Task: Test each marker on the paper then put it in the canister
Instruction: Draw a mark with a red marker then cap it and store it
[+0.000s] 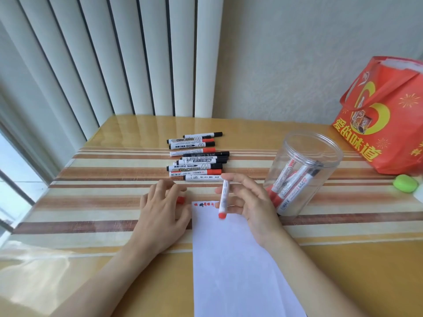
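Note:
A white paper sheet (231,259) lies in front of me, with several small red and dark test marks along its top edge. My right hand (251,202) pinches a white marker (223,197) over those marks, its red end pointing toward me. My left hand (160,209) rests on the table just left of the paper, and a small red cap (180,200) shows between its thumb and fingers. A row of several black- and red-capped whiteboard markers (198,156) lies beyond my hands. To the right, the clear plastic canister (304,170) stands open, holding several markers.
A red gift bag (384,115) stands at the back right against the wall. A green object (405,183) lies at the right edge of the striped table (91,202). Vertical blinds (114,53) hang behind the table on the left.

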A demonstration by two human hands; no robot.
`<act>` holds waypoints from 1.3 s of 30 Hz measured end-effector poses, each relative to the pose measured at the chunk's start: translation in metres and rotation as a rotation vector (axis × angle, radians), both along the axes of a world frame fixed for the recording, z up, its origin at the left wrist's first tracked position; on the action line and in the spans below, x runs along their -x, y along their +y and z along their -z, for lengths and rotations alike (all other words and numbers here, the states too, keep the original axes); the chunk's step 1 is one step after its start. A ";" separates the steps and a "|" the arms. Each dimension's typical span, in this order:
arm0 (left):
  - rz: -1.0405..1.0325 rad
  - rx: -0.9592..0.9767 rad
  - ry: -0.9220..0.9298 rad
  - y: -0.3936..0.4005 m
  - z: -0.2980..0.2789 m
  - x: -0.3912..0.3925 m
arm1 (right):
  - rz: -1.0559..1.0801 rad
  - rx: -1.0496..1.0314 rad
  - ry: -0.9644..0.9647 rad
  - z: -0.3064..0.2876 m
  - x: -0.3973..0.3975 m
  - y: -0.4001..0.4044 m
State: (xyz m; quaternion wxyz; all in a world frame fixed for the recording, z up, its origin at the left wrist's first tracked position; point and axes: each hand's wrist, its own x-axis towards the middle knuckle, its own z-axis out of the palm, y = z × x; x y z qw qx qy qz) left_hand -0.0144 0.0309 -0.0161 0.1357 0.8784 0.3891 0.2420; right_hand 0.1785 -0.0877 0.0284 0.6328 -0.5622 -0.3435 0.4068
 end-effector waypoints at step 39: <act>0.189 0.018 0.158 -0.004 -0.009 0.002 | 0.140 0.205 -0.363 0.015 0.001 0.004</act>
